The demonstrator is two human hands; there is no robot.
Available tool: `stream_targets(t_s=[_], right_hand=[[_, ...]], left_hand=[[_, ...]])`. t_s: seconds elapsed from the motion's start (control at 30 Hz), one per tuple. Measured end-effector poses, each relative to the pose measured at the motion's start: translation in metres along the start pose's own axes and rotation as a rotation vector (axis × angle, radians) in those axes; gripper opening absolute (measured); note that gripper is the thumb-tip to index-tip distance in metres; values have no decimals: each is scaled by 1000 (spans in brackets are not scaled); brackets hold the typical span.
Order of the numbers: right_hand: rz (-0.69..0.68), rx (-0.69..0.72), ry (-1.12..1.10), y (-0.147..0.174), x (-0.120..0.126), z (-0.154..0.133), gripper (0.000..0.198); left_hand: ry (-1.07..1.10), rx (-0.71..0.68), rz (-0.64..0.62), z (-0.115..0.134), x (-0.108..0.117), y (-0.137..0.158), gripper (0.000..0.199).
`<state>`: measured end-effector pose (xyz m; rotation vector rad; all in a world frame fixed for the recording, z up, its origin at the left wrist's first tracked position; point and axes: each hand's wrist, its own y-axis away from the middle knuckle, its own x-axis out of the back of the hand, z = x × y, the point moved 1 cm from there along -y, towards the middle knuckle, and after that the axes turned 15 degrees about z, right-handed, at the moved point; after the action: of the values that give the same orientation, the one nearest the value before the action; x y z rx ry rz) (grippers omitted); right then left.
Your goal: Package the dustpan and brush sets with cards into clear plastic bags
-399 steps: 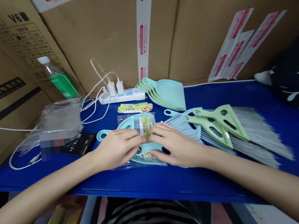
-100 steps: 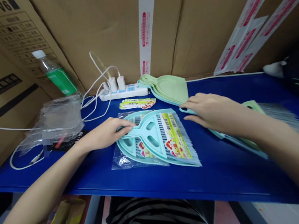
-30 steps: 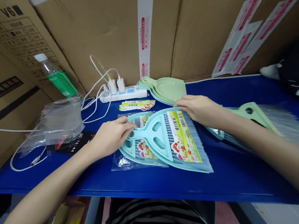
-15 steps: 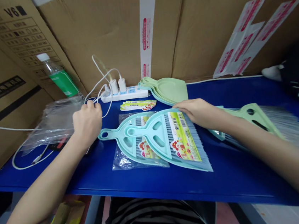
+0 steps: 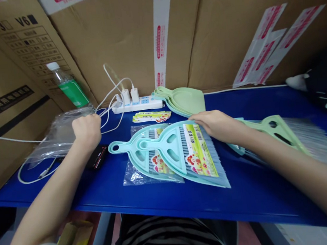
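Observation:
My left hand (image 5: 87, 131) is closed at the right end of a pile of clear plastic bags (image 5: 61, 127); its fingertips are hidden, so whatever it pinches cannot be made out. With its fingers together, my right hand (image 5: 214, 124) grips the upper right edge of a light-blue dustpan-and-brush set (image 5: 174, 152), beside its printed label card (image 5: 200, 150). This set lies partly over another light-blue dustpan-and-brush set (image 5: 137, 152), which rests in or on a clear bag. Both handles point left.
Behind are stacked green and blue dustpans (image 5: 188, 98), label cards (image 5: 151, 116) and a power strip (image 5: 141, 104) with white cables. Green and blue brushes (image 5: 287, 133) lie right. A bottle (image 5: 72, 91) and black box (image 5: 97, 157) are left. Cardboard (image 5: 119, 37) walls the blue table (image 5: 160, 204).
My left hand has shifted left and slightly down over the plastic bags, uncovering more of the black box. My right hand stays at the dustpan set's edge. The view has tilted slightly.

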<state>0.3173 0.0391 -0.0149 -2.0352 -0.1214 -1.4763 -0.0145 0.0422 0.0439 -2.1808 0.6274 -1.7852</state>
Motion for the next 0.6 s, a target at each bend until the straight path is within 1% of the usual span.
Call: stream_targets(t_s=[0.1,0.17,0.27,0.37,0.53,0.6], right_hand=[[2,1,5,0,0,0,31],[-7,-13,14,0,1,-1,30],[-17,-23,9,0,2,-2,29],[-25,-29,1,0,1,-3,28],[-44,-30,-51,0,3,-3,40],[-57,-29,-79,0,5,-4,37]], left_hand=[[-179,115,-43,9,10,1,33],[-226,117,-58,17,17,3,36],[-272,51,-66,29,22,9,37],[-281,-44,-83,41,21,17,36],[-236,-226,-106,55,16,30,36],[-221,-267,-108,58,17,32,34]])
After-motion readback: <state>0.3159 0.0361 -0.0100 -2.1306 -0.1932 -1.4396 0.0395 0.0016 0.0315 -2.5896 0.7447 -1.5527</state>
